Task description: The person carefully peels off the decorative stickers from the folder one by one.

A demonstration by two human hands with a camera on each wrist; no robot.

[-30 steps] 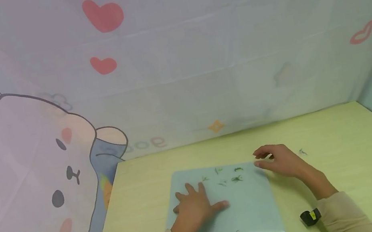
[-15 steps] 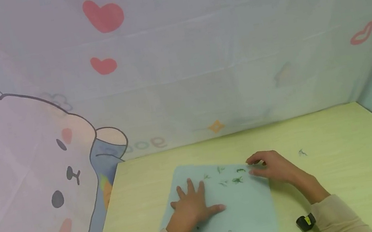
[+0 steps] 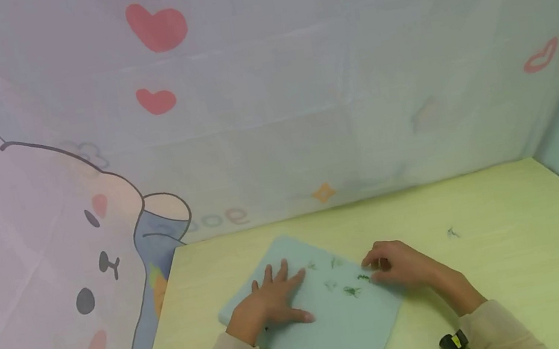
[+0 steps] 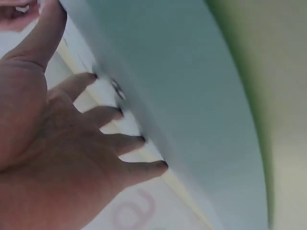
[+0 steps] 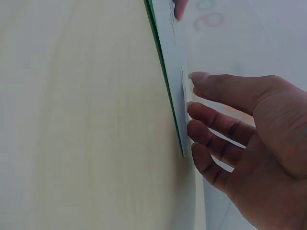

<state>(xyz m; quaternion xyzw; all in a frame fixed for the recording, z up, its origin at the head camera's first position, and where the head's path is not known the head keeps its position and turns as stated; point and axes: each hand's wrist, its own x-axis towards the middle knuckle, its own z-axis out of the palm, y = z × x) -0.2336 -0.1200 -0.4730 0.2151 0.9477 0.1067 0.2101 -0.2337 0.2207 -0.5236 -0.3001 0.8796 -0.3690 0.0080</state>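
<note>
A pale green flat folder (image 3: 332, 331) lies turned at an angle on the table in the head view. Several small green insect-like or sprig-like pieces, such as one dark green shape (image 3: 352, 291), are grouped on its far right part. My left hand (image 3: 272, 304) rests on the folder's left side, fingers spread. In the left wrist view, its fingertips (image 4: 160, 165) meet the folder's upper face. At the folder's right edge is my right hand (image 3: 400, 263), fingers loosely bent. The right wrist view shows its thumb and fingers (image 5: 201, 129) apart, tips right at the folder's face.
On the yellow-green table (image 3: 518, 259), a small greyish piece (image 3: 453, 232) lies to the right of the folder. A black device (image 3: 453, 345) sits at the right sleeve. Behind the table hangs a cloth backdrop (image 3: 355, 95) printed with hearts and a rabbit.
The folder has turned clockwise, its far edge now sloping down to the right. Both hands have shifted left, the left one staying on the folder and the right one at its edge.
</note>
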